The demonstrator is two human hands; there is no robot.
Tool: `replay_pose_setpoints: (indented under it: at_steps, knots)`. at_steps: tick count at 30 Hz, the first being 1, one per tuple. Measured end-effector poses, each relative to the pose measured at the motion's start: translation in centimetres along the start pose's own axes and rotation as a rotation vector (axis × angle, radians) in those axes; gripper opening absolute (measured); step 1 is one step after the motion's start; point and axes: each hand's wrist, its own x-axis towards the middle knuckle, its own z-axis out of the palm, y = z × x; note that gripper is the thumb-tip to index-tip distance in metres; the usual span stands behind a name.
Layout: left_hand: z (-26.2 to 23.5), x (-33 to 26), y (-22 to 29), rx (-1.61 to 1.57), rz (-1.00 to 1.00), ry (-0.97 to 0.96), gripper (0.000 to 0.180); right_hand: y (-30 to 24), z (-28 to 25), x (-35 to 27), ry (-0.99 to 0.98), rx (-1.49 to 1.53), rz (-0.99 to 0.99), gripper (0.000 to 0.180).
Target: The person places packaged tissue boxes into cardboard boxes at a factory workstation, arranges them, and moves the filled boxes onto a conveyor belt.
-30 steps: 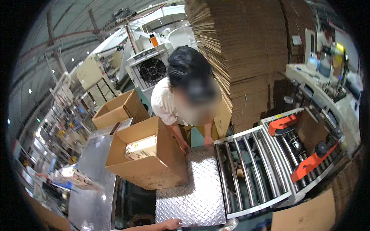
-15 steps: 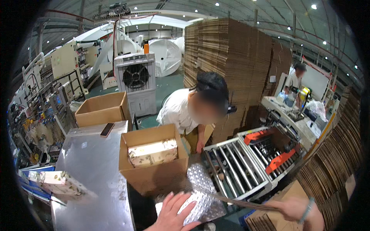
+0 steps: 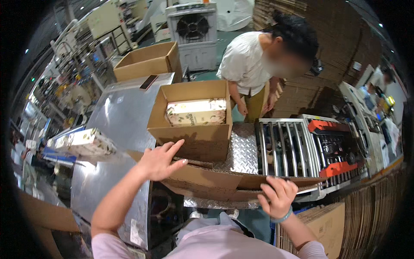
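A partly flattened cardboard carton stretches across the space in front of me. My left hand lies with fingers spread at its left part, beside the open box. At the right part of the carton, my right hand rests against the near face, its fingers bent but apart. Just beyond, an open cardboard box contains floral-patterned white packages. More such packages, blurred, sit at the left edge of the metal table.
Across from me stands a person in a white shirt. A roller conveyor with orange guides is at the right, above stacked flat cartons. Another open box and a phone lie farther back, near a fan unit.
The view has tilted downward. The flat carton has swung from my right side across the front, and my left hand has come to its left part. My right hand's grip has loosened.
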Motion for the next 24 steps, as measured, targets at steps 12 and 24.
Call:
replay_pose_setpoints:
  at_steps: [12,24]
  knots:
    - [-5.5,-4.7,-6.9,0.038,-0.347,0.031,0.037,1.1,-1.2,9.7,0.299,1.276,-0.290,0.044]
    - [20.5,4.0,-10.9,-0.027,0.287,-0.303,0.079,-9.5,19.0,1.9,-1.351,0.396,-0.407,0.040]
